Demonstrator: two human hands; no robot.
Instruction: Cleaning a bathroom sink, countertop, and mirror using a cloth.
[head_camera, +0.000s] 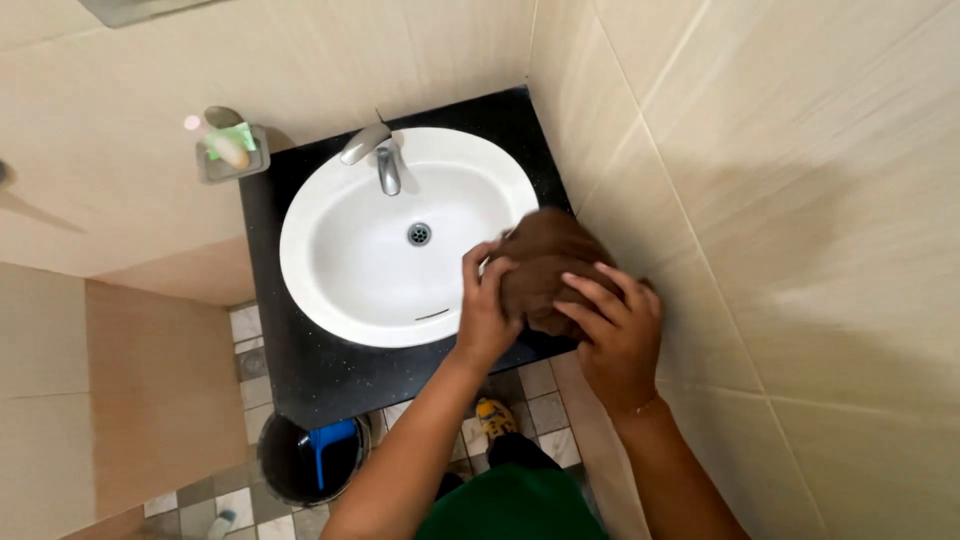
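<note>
Gripping a bunched brown cloth (545, 265) between them, left hand (487, 310) and right hand (622, 335) have fingers curled on it above the white basin's (330, 270) right rim. Basin holds nothing; bucket (290, 460) below contains a blue scoop (330, 440). Tiled wall (800, 200) crowds the right.

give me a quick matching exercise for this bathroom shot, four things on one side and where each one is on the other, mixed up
Things:
1. crumpled brown cloth
2. curved silver metal tap
3. small grey wall-mounted soap tray
4. round black bucket

Places:
A. on the floor under the black counter
B. at the back rim of the white oval basin
C. between the left hand and right hand, at the basin's right edge
D. on the beige tiled wall, left of the counter

Pairs: 1-C, 2-B, 3-D, 4-A
</note>
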